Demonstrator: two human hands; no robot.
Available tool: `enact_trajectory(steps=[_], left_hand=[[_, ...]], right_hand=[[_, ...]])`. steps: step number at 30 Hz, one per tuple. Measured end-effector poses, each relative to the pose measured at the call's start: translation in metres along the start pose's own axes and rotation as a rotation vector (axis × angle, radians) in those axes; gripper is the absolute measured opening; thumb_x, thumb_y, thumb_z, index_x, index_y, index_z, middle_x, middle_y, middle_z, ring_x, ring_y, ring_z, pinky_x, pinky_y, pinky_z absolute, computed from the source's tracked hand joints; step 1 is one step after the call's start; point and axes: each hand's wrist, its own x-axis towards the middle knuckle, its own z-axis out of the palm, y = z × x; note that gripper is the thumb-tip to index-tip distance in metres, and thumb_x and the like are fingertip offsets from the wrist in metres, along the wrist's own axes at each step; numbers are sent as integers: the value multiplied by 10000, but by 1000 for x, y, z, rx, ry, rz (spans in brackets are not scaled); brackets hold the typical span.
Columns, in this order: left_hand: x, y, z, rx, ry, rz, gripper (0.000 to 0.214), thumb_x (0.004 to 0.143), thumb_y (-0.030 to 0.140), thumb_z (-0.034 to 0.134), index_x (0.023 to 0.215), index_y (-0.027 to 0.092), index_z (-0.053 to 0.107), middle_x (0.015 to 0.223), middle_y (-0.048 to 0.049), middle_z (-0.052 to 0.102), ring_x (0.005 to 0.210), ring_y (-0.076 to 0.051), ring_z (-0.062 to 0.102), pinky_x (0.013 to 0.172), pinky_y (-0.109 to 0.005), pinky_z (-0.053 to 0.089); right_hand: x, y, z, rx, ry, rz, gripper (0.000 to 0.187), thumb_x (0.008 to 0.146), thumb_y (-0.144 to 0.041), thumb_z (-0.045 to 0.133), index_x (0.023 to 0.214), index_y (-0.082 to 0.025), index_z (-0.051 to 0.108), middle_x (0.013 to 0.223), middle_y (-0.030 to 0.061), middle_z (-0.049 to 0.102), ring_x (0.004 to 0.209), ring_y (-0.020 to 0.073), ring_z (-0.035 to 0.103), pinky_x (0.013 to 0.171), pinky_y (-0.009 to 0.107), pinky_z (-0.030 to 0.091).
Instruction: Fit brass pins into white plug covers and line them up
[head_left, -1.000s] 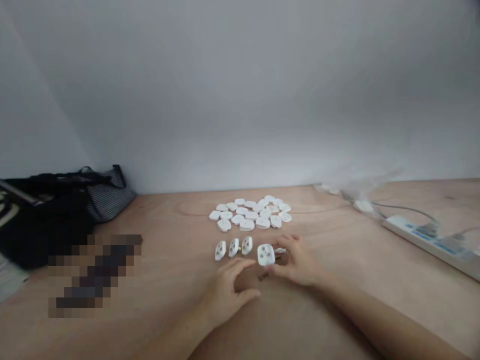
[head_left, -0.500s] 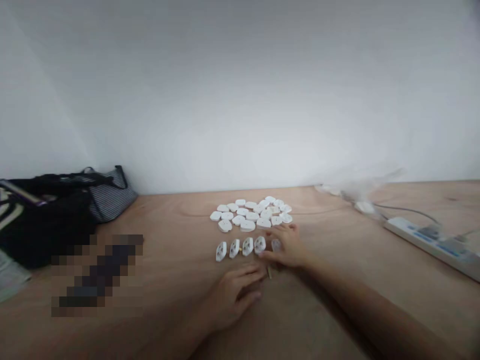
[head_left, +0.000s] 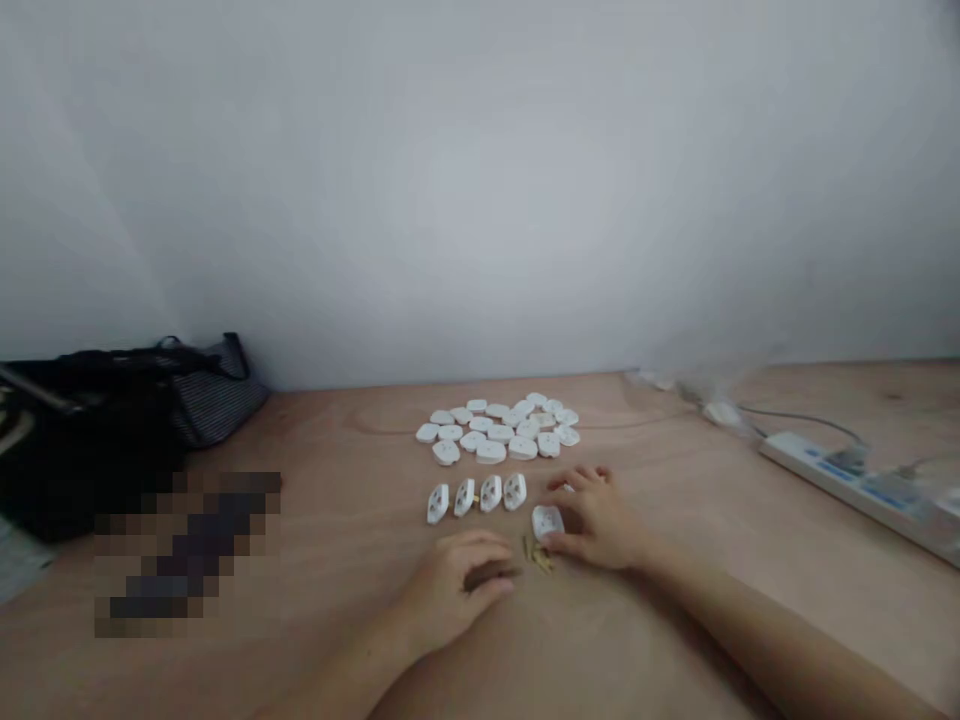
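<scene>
My right hand (head_left: 596,515) is spread over the wood, its thumb touching the lower edge of a white plastic plug housing (head_left: 547,522) whose hollow side faces me. A bit of white shows under the fingertips; I cannot make out what it is. Small brass pins (head_left: 538,556) lie just in front of that housing. Left of them rests my left hand (head_left: 469,580), fingers stretched and thumb apart, with nothing seen in it. Farther out, several white plug halves stand tilted in a row, the rightmost one (head_left: 514,491) nearest my right hand. A brass-coloured piece (head_left: 475,498) shows in the row.
Behind the row, several white plug covers (head_left: 499,433) lie spread out on the wooden table (head_left: 360,500). To the right are a white power strip (head_left: 817,465) with a cable and a clear plastic bag (head_left: 712,385). A black bag (head_left: 97,430) and a blurred dark object (head_left: 187,555) are at left.
My right hand has drawn back from the row, toward me and slightly right. The white housing beside it now shows fully, and more brass pins are visible. My left hand has barely shifted.
</scene>
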Motion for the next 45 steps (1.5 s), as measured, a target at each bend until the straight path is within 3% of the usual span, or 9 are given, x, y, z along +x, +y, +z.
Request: enact_trajectory(steps=[4, 10, 14, 18, 26, 34, 45], left_hand=[[-1, 0, 0, 34, 37, -77, 125, 754, 182, 662, 851, 199, 738, 1005, -54, 691, 894, -199, 650, 811, -294, 500], [0, 3, -2, 19, 59, -56, 135, 820, 158, 568, 782, 180, 695, 878, -35, 692, 822, -170, 638, 761, -259, 483], [0, 4, -2, 40, 112, -82, 130, 854, 159, 521, 825, 179, 647, 797, -13, 672, 767, -157, 623, 713, -244, 470], [-1, 3, 0, 48, 175, -73, 125, 868, 174, 515, 840, 184, 637, 793, -4, 674, 749, -150, 626, 699, -237, 469], [-4, 5, 0, -3, 294, 82, 104, 849, 157, 552, 860, 179, 653, 855, -34, 702, 790, -162, 656, 734, -252, 515], [0, 12, -1, -27, 276, 199, 148, 833, 100, 570, 904, 177, 674, 858, -48, 715, 792, -161, 671, 728, -245, 535], [2, 9, 3, -19, 258, 243, 145, 865, 176, 559, 887, 177, 702, 839, -71, 725, 773, -174, 674, 705, -265, 545]], right_hand=[[-10, -16, -3, 69, 0, -26, 397, 744, -597, 581, 965, -277, 659, 1096, 54, 597, 993, 262, 484, 869, 449, 254], [-13, -9, -8, 108, -41, -25, 472, 683, -586, 649, 1077, -327, 625, 1122, 47, 587, 1014, 271, 477, 873, 443, 255], [-12, -7, -4, 154, -52, -38, 432, 669, -601, 660, 996, -318, 659, 1088, 32, 608, 988, 263, 489, 865, 426, 264], [-12, -11, 2, 194, 25, -62, 411, 649, -582, 687, 916, -271, 662, 937, 25, 653, 916, 246, 515, 849, 412, 273], [-12, -24, 7, 268, 107, -130, 354, 643, -464, 713, 928, -260, 664, 822, 7, 667, 846, 217, 554, 905, 415, 262], [-12, -26, 5, 279, 87, -162, 361, 651, -482, 700, 942, -270, 668, 830, 7, 672, 852, 222, 560, 908, 429, 254], [-12, -27, 7, 329, 85, -194, 366, 629, -454, 732, 942, -276, 669, 830, -8, 673, 842, 211, 564, 931, 429, 236]])
